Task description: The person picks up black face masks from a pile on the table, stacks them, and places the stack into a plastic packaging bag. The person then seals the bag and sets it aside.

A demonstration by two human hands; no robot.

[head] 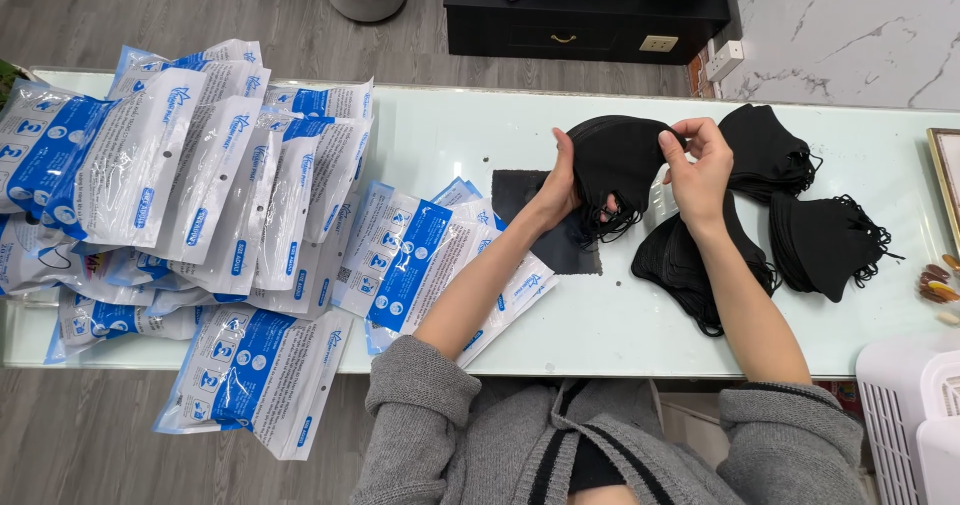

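— Grey sweater sleeves [420, 405] fill the bottom of the view, pushed up on both forearms. What carries everything beyond them?

— Biggest of all is the pale glass-topped counter [620, 335], running the full width. Past its far edge sits a dark cabinet [590, 15] on the grey wood floor, with a marble wall to the right.

— And on the counter?

— On the left half lies a large heap of white-and-blue plastic packets [190, 175], overlapping, some hanging over the near edge. A smaller fan of the same packets [420, 265] lies beside the left forearm. A white slatted appliance [910, 425] stands at the near right corner.

— Smaller things?

— On the right are three stacks of black face masks [825, 245], one far, one at the right, one under the right forearm. A flat dark sheet [515, 195] lies on the counter below the hands.

— The hands themselves?

— Both are raised just above the counter, around its middle. The left hand [556, 190] pinches the left edge of one black mask [615, 160], fingers closed on it. The right hand [697, 165] grips the mask's upper right edge between thumb and fingers. The mask hangs spread between them, its ear loops [610, 227] dangling over the dark sheet.

— Anything tinier?

— A few small brown pieces [937, 283] lie at the right edge; I cannot tell what they are.
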